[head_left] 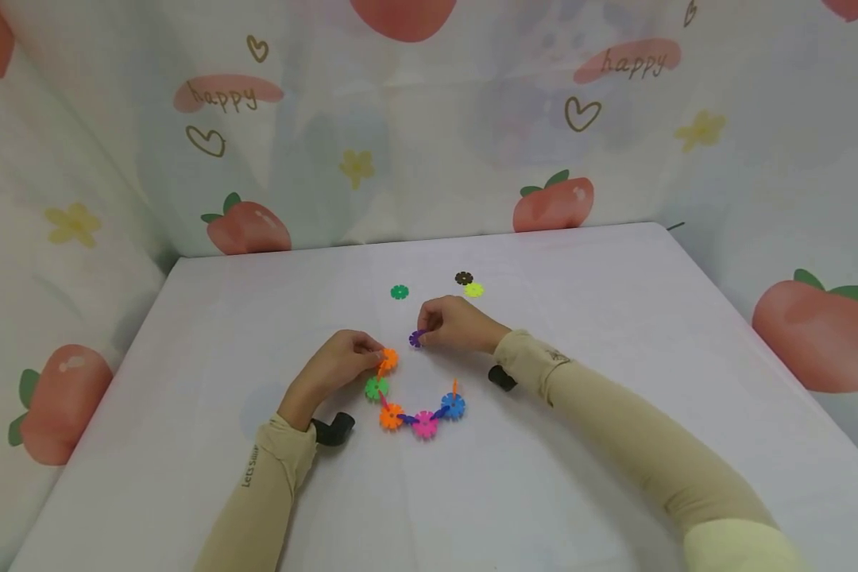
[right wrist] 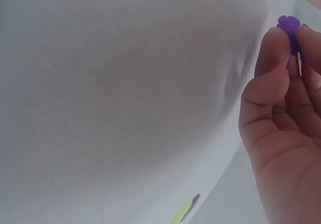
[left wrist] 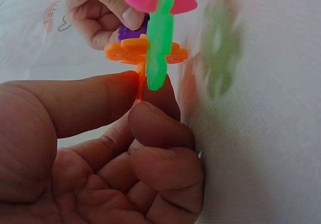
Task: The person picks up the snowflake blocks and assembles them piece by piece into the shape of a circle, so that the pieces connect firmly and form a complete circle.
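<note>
A curved chain of interlocking flower-shaped plastic discs lies on the table, with a green disc, an orange disc, a pink disc and a blue disc along it. At the chain's upper left end, my left hand pinches orange plastic beside an orange disc. The left wrist view shows thumb and fingertips on a thin orange-red piece slotted there. Between thumb and fingers, my right hand holds a loose purple disc, up and right of that end, apart from the chain.
Farther back lie a loose green disc, a brown disc and a yellow disc, the last two nearly touching. A white cloth covers the table. A printed curtain stands behind it and along both sides.
</note>
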`<state>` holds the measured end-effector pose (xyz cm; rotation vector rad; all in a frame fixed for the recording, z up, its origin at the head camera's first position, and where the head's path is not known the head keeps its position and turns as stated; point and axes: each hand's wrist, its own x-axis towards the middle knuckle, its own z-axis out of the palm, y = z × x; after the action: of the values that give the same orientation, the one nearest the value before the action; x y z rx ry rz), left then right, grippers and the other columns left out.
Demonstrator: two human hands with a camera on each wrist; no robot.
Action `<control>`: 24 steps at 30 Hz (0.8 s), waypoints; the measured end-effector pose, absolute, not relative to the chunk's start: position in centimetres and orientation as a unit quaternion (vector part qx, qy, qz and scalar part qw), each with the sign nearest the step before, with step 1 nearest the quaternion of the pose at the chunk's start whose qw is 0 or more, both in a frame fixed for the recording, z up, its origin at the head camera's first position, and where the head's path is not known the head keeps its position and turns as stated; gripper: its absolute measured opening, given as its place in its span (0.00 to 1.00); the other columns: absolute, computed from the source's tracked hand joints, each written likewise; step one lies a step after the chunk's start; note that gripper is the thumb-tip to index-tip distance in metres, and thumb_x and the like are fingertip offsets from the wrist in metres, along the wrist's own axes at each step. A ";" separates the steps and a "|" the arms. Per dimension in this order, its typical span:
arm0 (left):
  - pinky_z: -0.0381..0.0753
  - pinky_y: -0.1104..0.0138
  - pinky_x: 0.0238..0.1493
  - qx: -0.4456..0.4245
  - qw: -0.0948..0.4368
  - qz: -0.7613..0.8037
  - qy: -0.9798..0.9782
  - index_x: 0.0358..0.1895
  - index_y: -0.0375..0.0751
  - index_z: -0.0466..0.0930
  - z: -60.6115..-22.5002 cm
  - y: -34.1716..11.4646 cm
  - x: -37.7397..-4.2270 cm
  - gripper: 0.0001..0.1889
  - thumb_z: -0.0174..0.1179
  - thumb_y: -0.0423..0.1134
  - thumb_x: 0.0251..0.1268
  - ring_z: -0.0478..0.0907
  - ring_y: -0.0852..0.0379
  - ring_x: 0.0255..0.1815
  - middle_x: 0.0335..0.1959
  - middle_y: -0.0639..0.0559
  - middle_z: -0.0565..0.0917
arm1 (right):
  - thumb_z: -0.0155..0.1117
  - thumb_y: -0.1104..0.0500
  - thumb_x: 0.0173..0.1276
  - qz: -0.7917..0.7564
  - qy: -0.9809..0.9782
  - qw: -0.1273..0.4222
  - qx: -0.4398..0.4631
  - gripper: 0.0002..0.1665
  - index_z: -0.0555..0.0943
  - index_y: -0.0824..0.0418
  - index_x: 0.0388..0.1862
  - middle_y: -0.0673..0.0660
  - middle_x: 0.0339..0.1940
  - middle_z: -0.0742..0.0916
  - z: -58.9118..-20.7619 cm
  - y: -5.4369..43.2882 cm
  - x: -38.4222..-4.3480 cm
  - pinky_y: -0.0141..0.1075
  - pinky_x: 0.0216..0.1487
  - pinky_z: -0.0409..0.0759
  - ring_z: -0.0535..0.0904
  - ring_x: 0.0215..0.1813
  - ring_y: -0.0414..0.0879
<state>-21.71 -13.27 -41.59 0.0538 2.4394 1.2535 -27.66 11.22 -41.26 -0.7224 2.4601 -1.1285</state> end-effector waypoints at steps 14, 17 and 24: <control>0.75 0.65 0.42 0.018 0.205 0.442 0.873 0.52 0.35 0.87 -41.3 -13.2 -21.7 0.11 0.64 0.39 0.79 0.76 0.52 0.40 0.39 0.48 0.86 | 0.73 0.70 0.71 -0.396 0.845 0.164 -0.319 0.06 0.88 0.60 0.35 0.48 0.36 0.91 -41.3 9.8 -25.9 0.39 0.56 0.82 0.84 0.44 0.45; 0.75 0.65 0.41 0.015 0.210 0.445 0.870 0.51 0.35 0.87 -41.4 -13.2 -21.8 0.10 0.64 0.39 0.79 0.76 0.53 0.39 0.37 0.48 0.86 | 0.73 0.70 0.71 -0.392 0.844 0.156 -0.332 0.07 0.88 0.59 0.35 0.49 0.35 0.90 -41.4 9.5 -25.7 0.38 0.54 0.82 0.83 0.43 0.44; 0.76 0.66 0.41 0.016 0.203 0.453 0.868 0.50 0.32 0.86 -41.6 -13.0 -21.7 0.09 0.62 0.34 0.78 0.77 0.53 0.37 0.36 0.47 0.86 | 0.74 0.71 0.69 -0.384 0.838 0.137 -0.362 0.07 0.89 0.61 0.33 0.51 0.33 0.90 -41.5 8.7 -25.5 0.36 0.50 0.83 0.82 0.40 0.43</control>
<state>-21.73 -13.01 -41.60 0.0437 2.4222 1.2653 -25.52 8.74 -41.54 -1.0485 2.4247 -1.1114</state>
